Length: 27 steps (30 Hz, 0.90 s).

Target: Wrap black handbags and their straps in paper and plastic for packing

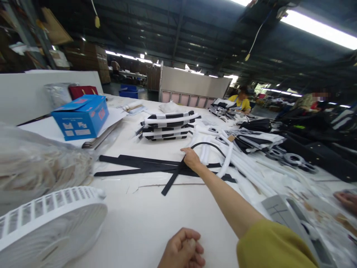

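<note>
My right hand [192, 158] reaches out over the white table, its fingers closed on a black strip [174, 178]. One end of this strip slants down toward me, and the rest bends back in an arch to the right of the hand. Beneath it several more flat black strips [134, 163] lie crossed on the table. Close to me, low in the view, my left hand [184, 249] is loosely curled, thumb against fingers, with nothing seen in it. Beyond the right hand sits a stack of black and white wrapped bundles [167, 126].
A white fan [69, 219] and a clear plastic bag [41, 160] stand at the left, with a blue box [80, 119] behind. White tubes [245, 167] and rolls [292, 159] cover the right side. Another person's hand [347, 201] shows at the right edge.
</note>
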Each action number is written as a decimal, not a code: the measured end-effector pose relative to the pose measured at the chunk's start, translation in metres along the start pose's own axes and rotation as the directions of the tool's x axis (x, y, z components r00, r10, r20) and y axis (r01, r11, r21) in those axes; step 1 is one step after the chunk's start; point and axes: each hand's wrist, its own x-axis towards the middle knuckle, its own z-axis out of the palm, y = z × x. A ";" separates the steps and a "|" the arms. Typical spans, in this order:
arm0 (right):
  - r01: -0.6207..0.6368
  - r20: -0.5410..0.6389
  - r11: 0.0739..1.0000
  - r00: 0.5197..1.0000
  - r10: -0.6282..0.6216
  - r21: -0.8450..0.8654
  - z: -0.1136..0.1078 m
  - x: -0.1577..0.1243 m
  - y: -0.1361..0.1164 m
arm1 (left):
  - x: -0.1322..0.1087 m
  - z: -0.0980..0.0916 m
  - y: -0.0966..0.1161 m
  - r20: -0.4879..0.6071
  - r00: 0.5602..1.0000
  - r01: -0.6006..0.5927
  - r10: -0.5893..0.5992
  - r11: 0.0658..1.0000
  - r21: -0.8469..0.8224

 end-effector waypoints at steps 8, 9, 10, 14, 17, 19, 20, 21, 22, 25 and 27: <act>0.343 0.244 0.869 0.932 -0.267 -0.358 -0.027 -0.023 0.023 | 0.003 0.003 -0.003 0.018 1.000 0.003 -0.001 0.993 -0.117; 0.349 0.240 0.857 0.932 -0.273 -0.379 -0.029 -0.020 0.017 | 0.004 0.003 -0.004 0.018 1.000 -0.002 0.004 0.994 -0.113; 0.347 0.226 0.850 0.934 -0.276 -0.396 -0.029 -0.015 0.009 | 0.004 0.003 -0.004 0.022 1.000 -0.009 0.011 0.994 -0.108; 0.292 0.119 0.866 0.956 -0.267 -0.405 -0.021 0.002 -0.034 | 0.000 0.002 -0.001 0.036 0.999 -0.031 0.034 0.997 -0.071; 0.298 0.111 0.881 0.955 -0.276 -0.368 -0.011 0.007 -0.055 | -0.003 0.002 0.002 0.032 0.999 -0.025 0.027 0.998 -0.065; 0.323 0.195 0.879 0.943 -0.269 -0.351 -0.007 0.005 -0.055 | -0.003 0.002 0.001 0.034 0.999 -0.020 0.023 0.997 -0.077; 0.333 0.252 0.876 0.934 -0.255 -0.348 -0.005 0.003 -0.051 | -0.003 0.002 0.001 0.033 0.999 -0.017 0.020 0.997 -0.081; 0.339 0.307 0.873 0.922 -0.235 -0.351 -0.004 0.000 -0.046 | -0.002 0.002 0.000 0.031 0.999 -0.013 0.016 0.996 -0.084; 0.342 0.348 0.868 0.912 -0.215 -0.360 -0.002 -0.004 -0.042 | -0.002 0.003 0.000 0.029 1.000 -0.009 0.011 0.996 -0.086; 0.344 0.379 0.848 0.906 -0.188 -0.402 0.006 -0.017 -0.037 | -0.002 0.004 0.000 0.020 1.000 0.002 0.000 0.996 -0.090; 0.336 0.353 0.840 0.917 -0.188 -0.426 0.013 -0.025 -0.043 | -0.003 0.005 0.002 0.019 1.000 -0.005 0.006 0.996 -0.089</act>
